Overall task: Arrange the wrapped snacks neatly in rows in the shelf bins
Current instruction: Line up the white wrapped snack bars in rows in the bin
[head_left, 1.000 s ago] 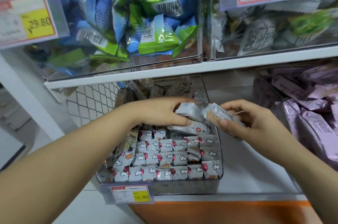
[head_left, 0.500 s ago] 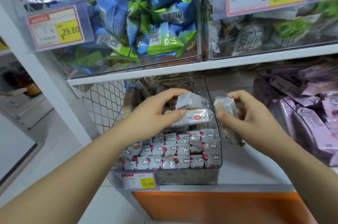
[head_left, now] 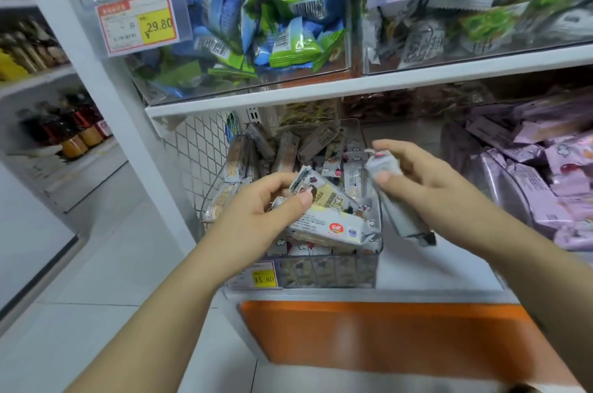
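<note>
snacks are split between the two hands now: the left hand (head_left: 256, 219) grips a small stack of wrapped snacks (head_left: 324, 216) over the front of the clear bin (head_left: 369, 267), thumb on top and fingers (head_left: 282, 179) curled round the far edge, while the right hand (head_left: 426, 187) pinches a single snack (head_left: 398, 209) between thumb and fingers, its long axis tilted steeply down, just right of the bin wall above the bare shelf floor (head_left: 433, 264). a second ago the two hands were almost touching and the right hand's pack lay flatter beside the left hand's stack; since then the hands have drawn apart and the single pack has been turned end-down. this reads as a sorting step, one piece pulled off to be oriented before it goes in. the tidy front rows that showed earlier are now mostly hidden under the held stack, so how full they are cannot be told. at the back of the bin loose snacks (head_left: 276, 149) lean at odd angles, not yet put in order. the view has also swung left, showing more of the aisle.
</note>
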`<move>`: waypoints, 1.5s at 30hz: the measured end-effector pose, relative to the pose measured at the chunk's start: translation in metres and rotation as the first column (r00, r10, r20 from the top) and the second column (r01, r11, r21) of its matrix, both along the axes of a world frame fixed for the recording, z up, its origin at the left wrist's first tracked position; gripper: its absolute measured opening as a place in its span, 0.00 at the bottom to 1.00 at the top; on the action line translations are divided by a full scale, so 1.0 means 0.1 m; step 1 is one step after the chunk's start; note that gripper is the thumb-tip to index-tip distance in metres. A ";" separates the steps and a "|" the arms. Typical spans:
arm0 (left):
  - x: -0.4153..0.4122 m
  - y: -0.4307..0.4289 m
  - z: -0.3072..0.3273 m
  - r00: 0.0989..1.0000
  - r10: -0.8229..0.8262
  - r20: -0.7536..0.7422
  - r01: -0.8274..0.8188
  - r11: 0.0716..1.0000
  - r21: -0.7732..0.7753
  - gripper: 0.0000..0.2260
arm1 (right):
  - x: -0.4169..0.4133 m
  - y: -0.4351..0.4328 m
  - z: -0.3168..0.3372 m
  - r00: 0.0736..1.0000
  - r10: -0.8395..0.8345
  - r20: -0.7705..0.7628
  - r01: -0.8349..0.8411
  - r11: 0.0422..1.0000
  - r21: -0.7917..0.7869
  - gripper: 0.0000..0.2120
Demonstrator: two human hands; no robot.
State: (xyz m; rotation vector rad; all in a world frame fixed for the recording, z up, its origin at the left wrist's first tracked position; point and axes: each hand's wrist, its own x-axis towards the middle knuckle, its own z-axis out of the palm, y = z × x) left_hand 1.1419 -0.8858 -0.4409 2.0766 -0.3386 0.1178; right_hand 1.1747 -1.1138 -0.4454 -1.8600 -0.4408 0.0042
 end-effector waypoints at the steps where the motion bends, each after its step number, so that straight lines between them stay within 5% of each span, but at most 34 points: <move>1: -0.04 -0.01 0.00 1.000 -0.006 -0.014 0.005 1.000 -0.024 0.09 | -0.02 0.00 -0.01 0.999 0.008 0.039 -0.007 1.000 -0.026 0.12; 9: -0.07 -0.03 -0.13 0.991 -0.062 -0.115 0.049 0.992 -0.115 0.30 | -0.10 0.01 -0.09 0.999 0.027 -0.023 -0.026 0.998 0.057 0.09; 13: -0.06 -0.01 -0.21 0.976 -0.003 -0.219 -0.078 0.928 -0.363 0.09 | -0.03 0.04 -0.15 0.989 -0.014 -0.149 0.033 0.991 0.127 0.06; 17: -0.09 -0.03 -0.25 0.969 0.003 -0.248 -0.147 0.812 -0.565 0.12 | 0.00 0.12 -0.17 0.958 0.011 -0.286 0.058 0.971 0.234 0.14; 21: -0.14 -0.11 -0.32 0.956 -0.050 -0.289 -0.155 0.751 -0.641 0.14 | -0.04 0.18 -0.20 0.970 0.102 -0.223 -0.015 0.932 0.361 0.10; 25: -0.19 -0.19 -0.37 0.948 -0.122 -0.293 -0.113 0.732 -0.671 0.12 | -0.10 0.24 -0.17 0.950 0.199 -0.241 -0.049 0.856 0.514 0.20; 33: -0.15 -0.26 -0.38 0.977 -0.066 -0.203 -0.074 0.790 -0.609 0.14 | -0.08 0.21 -0.19 0.970 0.069 -0.235 0.048 0.888 0.458 0.23; 39: -0.14 -0.24 -0.39 0.969 -0.117 -0.219 -0.048 0.777 -0.628 0.15 | -0.04 0.15 -0.17 0.936 0.170 -0.309 -0.009 0.887 0.461 0.46; 45: -0.16 -0.27 -0.37 0.954 -0.196 -0.226 -0.010 0.734 -0.679 0.15 | -0.04 0.10 -0.18 0.896 0.315 -0.314 -0.101 0.832 0.545 0.44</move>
